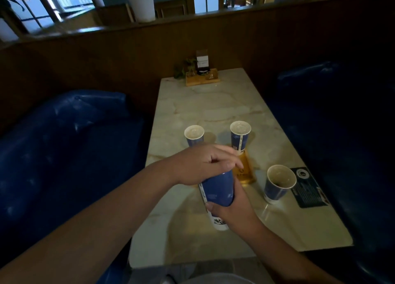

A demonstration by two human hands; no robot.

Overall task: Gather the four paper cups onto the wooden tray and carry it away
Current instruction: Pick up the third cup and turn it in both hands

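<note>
Blue paper cup (217, 190), white seam, upright.

A polished, marble-veined table top (224, 104) is seen, glossy under the light. 4 paper cups (218, 189), smooth and blue-printed, are shown. An amber wooden tray (245, 172) looks lacquered. The blue seats (64, 123) appear to be shiny leatherette.

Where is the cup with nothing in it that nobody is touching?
The empty cup stands on the table's right side, between the wooden tray and a dark card.
</note>
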